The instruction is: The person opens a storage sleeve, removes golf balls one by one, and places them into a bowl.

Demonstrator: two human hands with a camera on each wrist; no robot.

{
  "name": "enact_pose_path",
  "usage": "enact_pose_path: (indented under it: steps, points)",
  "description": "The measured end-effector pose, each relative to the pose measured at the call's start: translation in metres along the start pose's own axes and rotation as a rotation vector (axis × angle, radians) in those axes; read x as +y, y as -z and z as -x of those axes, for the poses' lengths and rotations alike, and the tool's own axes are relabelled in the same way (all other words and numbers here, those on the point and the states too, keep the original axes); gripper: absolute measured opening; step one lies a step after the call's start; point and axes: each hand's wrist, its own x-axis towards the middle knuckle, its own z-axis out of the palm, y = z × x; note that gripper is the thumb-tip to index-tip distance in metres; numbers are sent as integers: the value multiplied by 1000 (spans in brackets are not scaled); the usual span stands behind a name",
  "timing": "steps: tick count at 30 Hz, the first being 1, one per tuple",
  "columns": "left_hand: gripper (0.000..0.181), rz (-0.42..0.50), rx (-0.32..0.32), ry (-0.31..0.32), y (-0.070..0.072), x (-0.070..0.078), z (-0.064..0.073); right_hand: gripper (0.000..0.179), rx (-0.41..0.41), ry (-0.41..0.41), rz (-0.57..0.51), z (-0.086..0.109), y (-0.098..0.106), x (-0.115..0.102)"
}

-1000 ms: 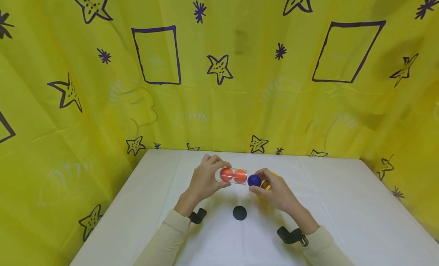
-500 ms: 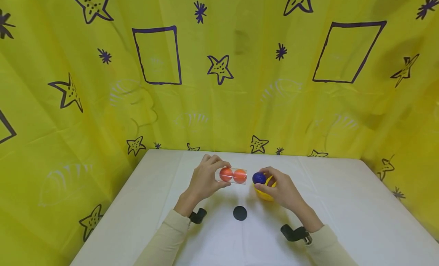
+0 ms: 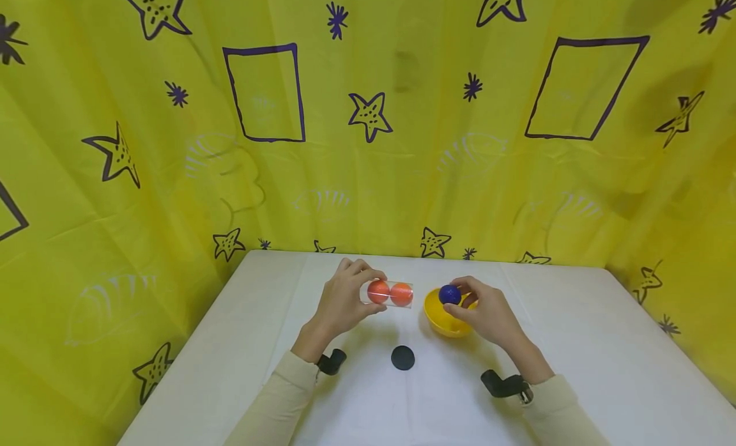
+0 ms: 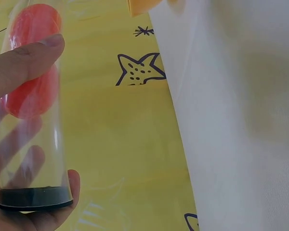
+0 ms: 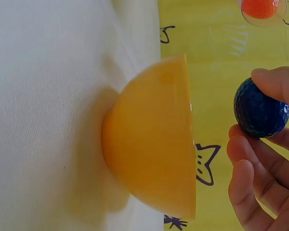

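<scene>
My left hand (image 3: 345,296) grips a clear plastic tube (image 4: 58,144) that lies sideways above the table in the head view. Two orange balls (image 3: 378,292) sit inside it, and a black cap (image 4: 34,198) closes the end by the palm. The tube's other end points right. Between thumb and fingers, my right hand (image 3: 485,310) pinches a dark blue dimpled golf ball (image 5: 261,108). That ball is held over the yellow bowl (image 5: 151,139), above its rim in the right wrist view. Part of the bowl is hidden by the right hand in the head view.
A black round disc (image 3: 402,358) lies on the white table (image 3: 356,395), in front of the bowl. Behind and at both sides hangs a yellow curtain (image 3: 322,177) with purple stars and frames. Each wrist wears a black camera mount (image 3: 503,384).
My right hand has carried the blue golf ball rightward, away from the tube's end to over the bowl, uncovering more of the bowl. The left hand and tube have stayed nearly still.
</scene>
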Motion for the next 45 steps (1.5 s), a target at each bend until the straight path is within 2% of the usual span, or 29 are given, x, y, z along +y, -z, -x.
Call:
enact_pose_path:
  steps: [12, 24, 35, 45]
  points:
    - [45, -8, -16, 16, 2, -1, 0, 47, 21, 11, -1, -4, 2, 14]
    - [45, -15, -6, 21, 5, -2, 1, 44, 44, 36, 56, -8, -1, 26]
    - [45, 4, -4, 15, 3, -1, 1, 46, 19, -43, 40, -6, -6, 36]
    - [47, 13, 6, 20, 2, -4, 1, 45, -19, -77, 47, -5, -13, 37]
